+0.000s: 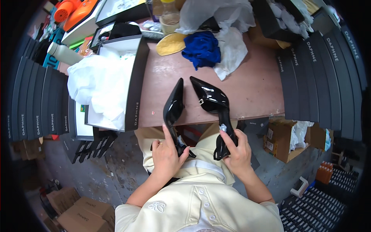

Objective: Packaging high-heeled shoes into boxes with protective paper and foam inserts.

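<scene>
Two shiny black pointed high-heeled shoes extend over the front edge of the pink table [255,92], toes pointing away from me. My left hand [167,154] grips the left shoe [174,106] near its heel, with the index finger laid along its side. Around the back of the right shoe [210,96] my right hand [236,150] is closed. That shoe has a small shiny buckle at its side. A bit of pale wrapping [223,127] shows inside its heel part. Both shoes' straps are partly hidden by my fingers.
An open dark shoebox [135,89] with white tissue paper [102,87] stands left. Dark boxes [320,77] line the right side, more stand far left. A blue cloth [201,49], a yellow pad [171,44] and a jar [169,21] lie at the back. Cardboard cartons [280,139] sit below right.
</scene>
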A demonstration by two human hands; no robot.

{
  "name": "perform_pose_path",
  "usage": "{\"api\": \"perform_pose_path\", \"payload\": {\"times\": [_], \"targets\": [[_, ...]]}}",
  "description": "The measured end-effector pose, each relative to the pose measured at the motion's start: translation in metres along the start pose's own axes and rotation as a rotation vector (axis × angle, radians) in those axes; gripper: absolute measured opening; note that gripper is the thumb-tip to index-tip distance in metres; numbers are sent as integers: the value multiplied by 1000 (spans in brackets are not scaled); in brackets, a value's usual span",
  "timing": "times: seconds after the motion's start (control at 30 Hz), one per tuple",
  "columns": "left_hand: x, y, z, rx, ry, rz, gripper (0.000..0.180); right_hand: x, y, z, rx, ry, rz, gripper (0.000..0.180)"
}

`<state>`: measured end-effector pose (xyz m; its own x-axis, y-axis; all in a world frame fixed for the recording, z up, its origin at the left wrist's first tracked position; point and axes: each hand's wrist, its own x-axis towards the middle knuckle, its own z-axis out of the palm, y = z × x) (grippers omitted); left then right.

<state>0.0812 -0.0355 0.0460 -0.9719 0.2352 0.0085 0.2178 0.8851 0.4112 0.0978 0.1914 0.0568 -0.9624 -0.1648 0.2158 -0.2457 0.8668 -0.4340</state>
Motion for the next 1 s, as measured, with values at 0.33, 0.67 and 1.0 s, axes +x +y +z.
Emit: {"api": "perform_pose_path", "payload": {"times": [0.33, 0.67, 1.0], "targets": [[-1, -9, -11, -819, -67, -259, 81, 0, 19, -6, 643, 194, 270, 57], [17, -16, -9, -2068, -395, -291, 46, -11, 9, -1, 2309, 175, 1326, 56], [41, -6, 49, -2475, -858, 88, 21, -17, -2, 12, 2782, -21, 1327, 58]]}}
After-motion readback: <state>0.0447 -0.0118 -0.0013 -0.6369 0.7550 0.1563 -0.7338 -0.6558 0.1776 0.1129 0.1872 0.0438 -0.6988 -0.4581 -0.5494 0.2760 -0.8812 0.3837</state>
